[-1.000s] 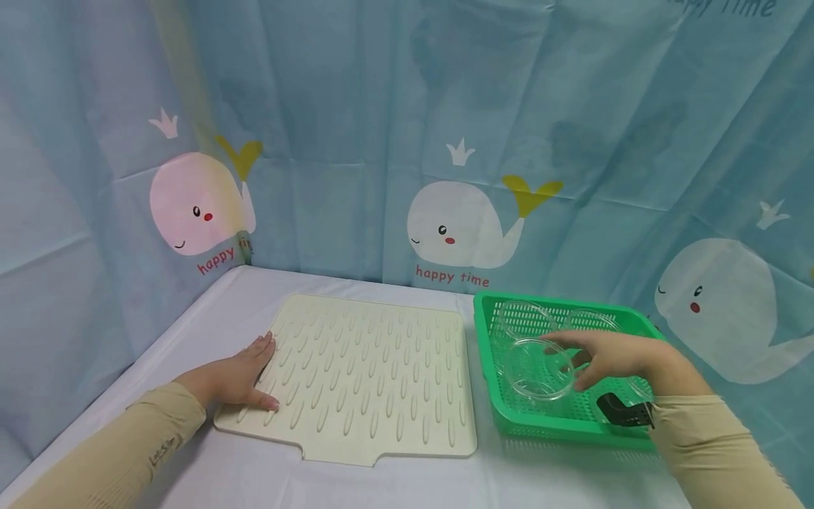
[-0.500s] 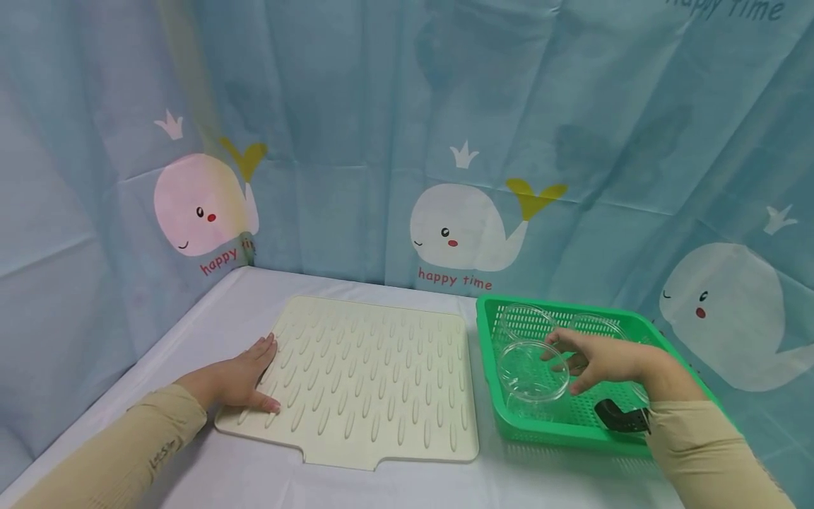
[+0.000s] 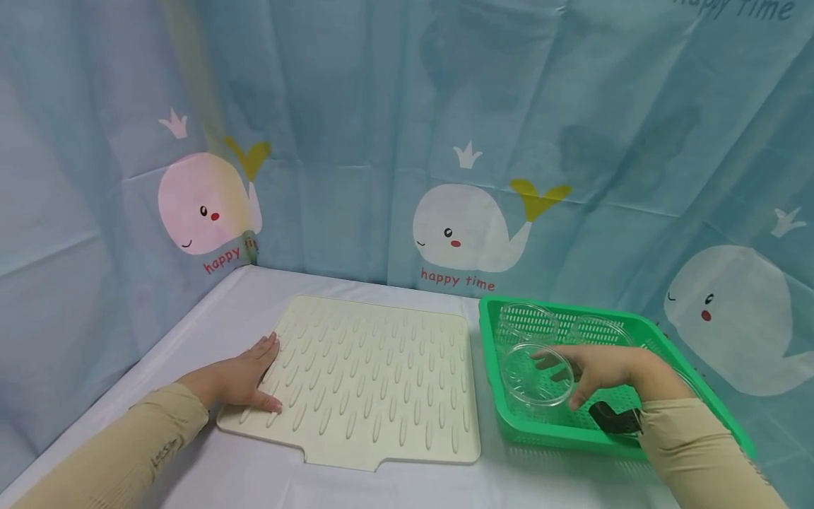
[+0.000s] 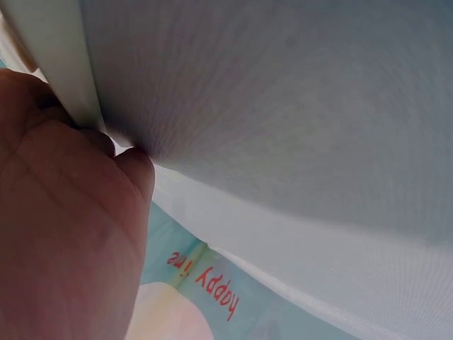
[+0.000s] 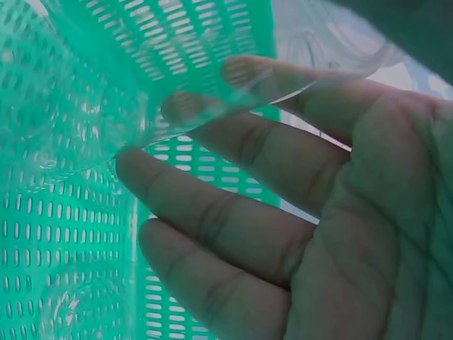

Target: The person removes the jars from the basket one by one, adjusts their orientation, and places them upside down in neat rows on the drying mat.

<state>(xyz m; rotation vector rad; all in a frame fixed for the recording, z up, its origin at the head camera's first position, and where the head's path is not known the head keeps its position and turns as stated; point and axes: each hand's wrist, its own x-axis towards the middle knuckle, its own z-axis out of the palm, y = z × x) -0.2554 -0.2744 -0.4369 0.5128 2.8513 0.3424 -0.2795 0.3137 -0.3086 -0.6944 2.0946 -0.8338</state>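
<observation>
Right hand [image 3: 604, 370], left hand [image 3: 239, 379]: fingers spread; right at clear round plastic cup [image 3: 529, 387], nine o'clock in green rectangular plastic basket [image 3: 545, 427]; likely grasp step, next needing pinch.

Head view faces forward and down over board [image 3: 375, 382] and basket [image 3: 540, 426]. Left-wrist view, close behind the left hand [image 4: 71, 212], shares the curtain [image 4: 283, 322], seen inverted; right-wrist view, equally close, shares the basket.

The head view was evenly lit, glints marking the clear cup [image 3: 537, 375]. In the left wrist view, shadow dimmed the left hand [image 4: 71, 212] and tablecloth [image 4: 297, 156]; the right wrist view looked hazy.
</observation>
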